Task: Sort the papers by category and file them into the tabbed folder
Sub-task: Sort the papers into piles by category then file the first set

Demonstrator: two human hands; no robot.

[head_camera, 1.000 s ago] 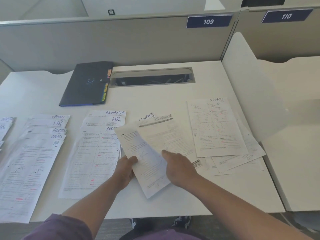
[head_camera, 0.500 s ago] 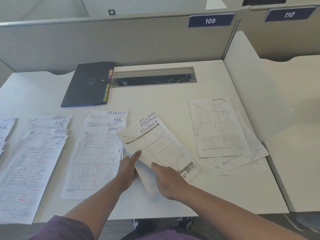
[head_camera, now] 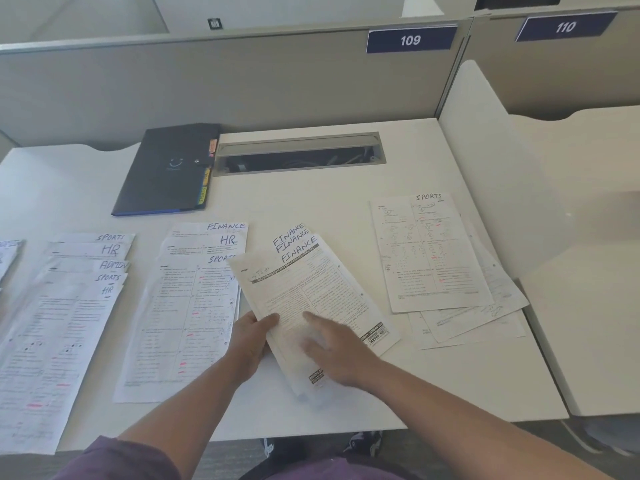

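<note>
The left hand (head_camera: 250, 341) grips the near-left edge of a tilted stack of white printed FINANCE-headed sheets (head_camera: 311, 292); the right hand (head_camera: 334, 351) lies flat on it with straight fingers. Farther back-left on the white desk (head_camera: 311, 202), the closed black tabbed folder (head_camera: 169, 171) lies apart.

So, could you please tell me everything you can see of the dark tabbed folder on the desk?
The dark tabbed folder lies flat and closed at the back of the white desk, just left of the cable slot. Its cover looks like matte plastic with a faint smiley mark, a strap with a stud, and a blue lower edge. Coloured tabs stick out along its right side. Neither hand touches it.
</note>
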